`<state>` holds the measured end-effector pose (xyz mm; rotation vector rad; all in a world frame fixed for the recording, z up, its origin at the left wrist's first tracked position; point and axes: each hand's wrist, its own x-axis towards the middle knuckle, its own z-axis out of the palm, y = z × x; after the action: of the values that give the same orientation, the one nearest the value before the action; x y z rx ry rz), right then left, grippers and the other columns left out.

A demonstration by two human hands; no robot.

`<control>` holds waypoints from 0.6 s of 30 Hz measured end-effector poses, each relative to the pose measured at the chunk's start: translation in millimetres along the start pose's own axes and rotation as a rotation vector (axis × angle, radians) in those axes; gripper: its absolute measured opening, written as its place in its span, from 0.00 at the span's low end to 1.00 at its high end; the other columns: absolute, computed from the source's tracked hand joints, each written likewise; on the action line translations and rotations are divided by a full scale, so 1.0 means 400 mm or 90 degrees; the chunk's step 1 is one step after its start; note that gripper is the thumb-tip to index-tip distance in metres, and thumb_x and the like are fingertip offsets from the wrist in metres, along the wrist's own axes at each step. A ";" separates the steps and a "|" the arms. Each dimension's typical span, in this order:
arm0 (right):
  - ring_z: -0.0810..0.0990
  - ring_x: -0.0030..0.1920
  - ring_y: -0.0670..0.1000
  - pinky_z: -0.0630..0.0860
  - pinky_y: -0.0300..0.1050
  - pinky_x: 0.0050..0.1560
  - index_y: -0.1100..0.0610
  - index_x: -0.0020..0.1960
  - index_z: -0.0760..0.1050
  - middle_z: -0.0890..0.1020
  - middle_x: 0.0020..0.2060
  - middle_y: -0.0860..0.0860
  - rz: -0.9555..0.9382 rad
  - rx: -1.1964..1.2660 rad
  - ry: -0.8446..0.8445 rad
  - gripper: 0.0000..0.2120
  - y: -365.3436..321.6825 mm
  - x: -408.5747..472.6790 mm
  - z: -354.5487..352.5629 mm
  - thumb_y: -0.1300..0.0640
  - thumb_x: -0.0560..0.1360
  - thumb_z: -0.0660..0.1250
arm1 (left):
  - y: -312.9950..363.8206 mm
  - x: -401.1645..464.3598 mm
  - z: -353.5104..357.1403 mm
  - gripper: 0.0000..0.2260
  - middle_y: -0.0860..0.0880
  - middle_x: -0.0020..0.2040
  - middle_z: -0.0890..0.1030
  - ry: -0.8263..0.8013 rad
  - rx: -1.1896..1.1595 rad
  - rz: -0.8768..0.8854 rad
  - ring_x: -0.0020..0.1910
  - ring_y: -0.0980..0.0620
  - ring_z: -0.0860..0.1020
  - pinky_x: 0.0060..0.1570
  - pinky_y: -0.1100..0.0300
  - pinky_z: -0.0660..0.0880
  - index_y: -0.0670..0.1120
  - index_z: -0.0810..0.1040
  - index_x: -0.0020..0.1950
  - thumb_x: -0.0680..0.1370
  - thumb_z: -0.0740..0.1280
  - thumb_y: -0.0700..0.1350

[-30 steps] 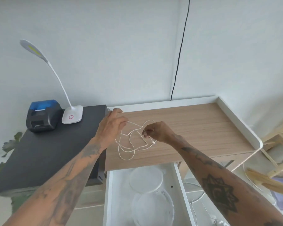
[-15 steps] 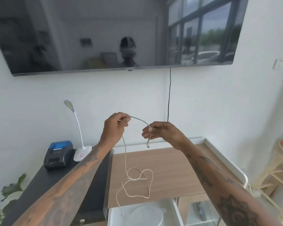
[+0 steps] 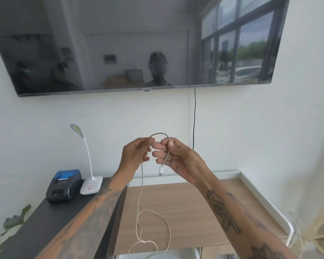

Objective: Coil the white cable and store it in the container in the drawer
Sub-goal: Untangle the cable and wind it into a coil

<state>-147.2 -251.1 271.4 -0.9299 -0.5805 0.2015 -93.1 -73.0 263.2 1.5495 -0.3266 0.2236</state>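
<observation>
Both hands are raised above the tabletop (image 3: 185,206): the left hand (image 3: 136,156) pinches the white cable (image 3: 141,186), and the right hand (image 3: 176,157) grips its short end. The plug (image 3: 161,170) dangles at 6 o'clock below the right fingers (image 3: 160,152), while the slack loops onto the tabletop. A lamp (image 3: 88,165) and a printer (image 3: 64,185) stand at 9 o'clock.

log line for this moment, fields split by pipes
step: starting coil | left hand: pinching thin white cable | right hand: holding connector end, plug hanging below fingers | rest of cable: dangling loose over light wooden table | stored: no

Bright, even daylight; the television (image 3: 138,43) mirrors windows, wide-angle edges bend, and everything is slightly soft.
</observation>
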 end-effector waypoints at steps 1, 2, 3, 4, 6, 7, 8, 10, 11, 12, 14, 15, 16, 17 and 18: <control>0.87 0.50 0.56 0.83 0.48 0.50 0.59 0.52 0.79 0.86 0.54 0.58 -0.009 0.025 -0.010 0.14 -0.008 0.008 0.014 0.61 0.84 0.55 | -0.007 -0.007 0.013 0.06 0.50 0.35 0.79 -0.010 0.019 0.000 0.31 0.53 0.74 0.38 0.59 0.80 0.52 0.86 0.44 0.78 0.70 0.46; 0.87 0.50 0.55 0.83 0.47 0.50 0.60 0.52 0.79 0.86 0.54 0.58 -0.019 0.046 -0.018 0.14 -0.019 0.016 0.028 0.62 0.84 0.54 | -0.016 -0.016 0.026 0.10 0.50 0.35 0.79 -0.016 0.033 -0.003 0.31 0.53 0.74 0.36 0.61 0.80 0.53 0.86 0.41 0.79 0.68 0.44; 0.87 0.51 0.56 0.83 0.48 0.51 0.60 0.53 0.79 0.86 0.55 0.58 -0.032 0.062 -0.025 0.15 -0.029 0.027 0.039 0.62 0.85 0.54 | -0.025 -0.026 0.039 0.13 0.49 0.34 0.80 -0.022 0.041 -0.010 0.29 0.54 0.74 0.34 0.62 0.80 0.54 0.85 0.39 0.80 0.67 0.44; 0.87 0.52 0.56 0.83 0.48 0.52 0.60 0.53 0.79 0.85 0.56 0.59 -0.047 0.069 -0.029 0.15 -0.042 0.040 0.049 0.63 0.85 0.53 | -0.033 -0.038 0.050 0.13 0.48 0.35 0.80 -0.039 0.046 -0.015 0.27 0.54 0.73 0.32 0.62 0.79 0.54 0.84 0.37 0.81 0.68 0.44; 0.85 0.56 0.58 0.82 0.50 0.57 0.61 0.54 0.77 0.84 0.58 0.60 -0.080 0.061 -0.028 0.14 -0.067 0.067 0.060 0.63 0.86 0.53 | -0.052 -0.069 0.066 0.08 0.47 0.34 0.79 -0.105 0.089 -0.008 0.26 0.53 0.72 0.31 0.61 0.77 0.54 0.85 0.42 0.80 0.69 0.51; 0.85 0.57 0.59 0.81 0.52 0.60 0.62 0.55 0.76 0.83 0.59 0.60 -0.097 0.053 -0.022 0.13 -0.077 0.081 0.061 0.62 0.86 0.52 | -0.060 -0.085 0.069 0.08 0.49 0.34 0.79 -0.146 0.128 0.003 0.26 0.53 0.72 0.31 0.61 0.76 0.54 0.86 0.47 0.80 0.68 0.54; 0.84 0.59 0.60 0.79 0.54 0.63 0.62 0.55 0.75 0.83 0.60 0.61 -0.110 0.040 -0.010 0.13 -0.085 0.095 0.060 0.62 0.86 0.52 | -0.066 -0.100 0.068 0.10 0.52 0.33 0.79 -0.187 0.174 0.011 0.27 0.54 0.71 0.32 0.62 0.75 0.55 0.86 0.52 0.80 0.67 0.57; 0.82 0.62 0.61 0.76 0.57 0.67 0.61 0.54 0.75 0.81 0.62 0.61 -0.116 -0.021 0.029 0.12 -0.092 0.120 0.052 0.61 0.86 0.53 | -0.066 -0.128 0.063 0.12 0.53 0.32 0.79 -0.235 0.270 0.035 0.28 0.57 0.72 0.34 0.65 0.74 0.59 0.83 0.59 0.81 0.63 0.59; 0.80 0.63 0.62 0.75 0.58 0.68 0.60 0.53 0.75 0.80 0.64 0.62 -0.113 -0.068 0.056 0.12 -0.092 0.130 0.043 0.61 0.86 0.53 | -0.054 -0.134 0.058 0.13 0.52 0.32 0.78 -0.243 0.315 0.064 0.29 0.58 0.73 0.36 0.65 0.74 0.59 0.82 0.60 0.82 0.62 0.59; 0.79 0.65 0.63 0.74 0.58 0.68 0.60 0.52 0.74 0.79 0.65 0.62 -0.109 -0.117 0.084 0.12 -0.088 0.138 0.034 0.61 0.86 0.53 | -0.036 -0.135 0.050 0.13 0.52 0.31 0.77 -0.246 0.368 0.109 0.30 0.57 0.74 0.38 0.64 0.75 0.56 0.82 0.59 0.83 0.61 0.58; 0.79 0.66 0.63 0.72 0.58 0.70 0.60 0.52 0.74 0.78 0.67 0.62 -0.097 -0.219 0.119 0.10 -0.076 0.145 0.018 0.61 0.86 0.55 | 0.013 -0.124 0.026 0.13 0.53 0.30 0.73 -0.242 0.477 0.229 0.32 0.54 0.73 0.41 0.54 0.76 0.49 0.79 0.47 0.83 0.60 0.54; 0.79 0.65 0.62 0.72 0.57 0.70 0.60 0.52 0.73 0.79 0.66 0.61 -0.084 -0.267 0.123 0.09 -0.068 0.144 0.013 0.60 0.86 0.55 | 0.041 -0.112 0.011 0.13 0.55 0.30 0.72 -0.233 0.512 0.288 0.32 0.55 0.71 0.40 0.53 0.75 0.48 0.76 0.42 0.83 0.61 0.52; 0.81 0.63 0.60 0.74 0.55 0.68 0.61 0.53 0.73 0.80 0.65 0.61 -0.067 -0.306 0.118 0.09 -0.059 0.142 0.009 0.60 0.86 0.56 | 0.069 -0.096 -0.005 0.12 0.57 0.31 0.73 -0.216 0.534 0.339 0.33 0.57 0.70 0.40 0.53 0.74 0.49 0.76 0.41 0.83 0.63 0.50; 0.83 0.60 0.58 0.77 0.52 0.63 0.61 0.54 0.73 0.82 0.61 0.60 -0.048 -0.332 0.105 0.08 -0.050 0.138 0.009 0.60 0.86 0.56 | 0.095 -0.077 -0.021 0.10 0.58 0.34 0.75 -0.196 0.546 0.378 0.34 0.59 0.71 0.40 0.56 0.74 0.50 0.80 0.42 0.81 0.65 0.49; 0.86 0.53 0.55 0.79 0.50 0.56 0.62 0.54 0.73 0.83 0.55 0.60 -0.029 -0.350 0.085 0.09 -0.041 0.133 0.013 0.60 0.86 0.56 | 0.120 -0.055 -0.037 0.07 0.59 0.37 0.77 -0.175 0.547 0.407 0.35 0.61 0.72 0.40 0.58 0.74 0.51 0.84 0.45 0.80 0.68 0.48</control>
<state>-107.4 -235.5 307.3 -1.4485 -0.5419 -0.0690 -129.3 -56.0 300.7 2.2878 -1.0448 0.7199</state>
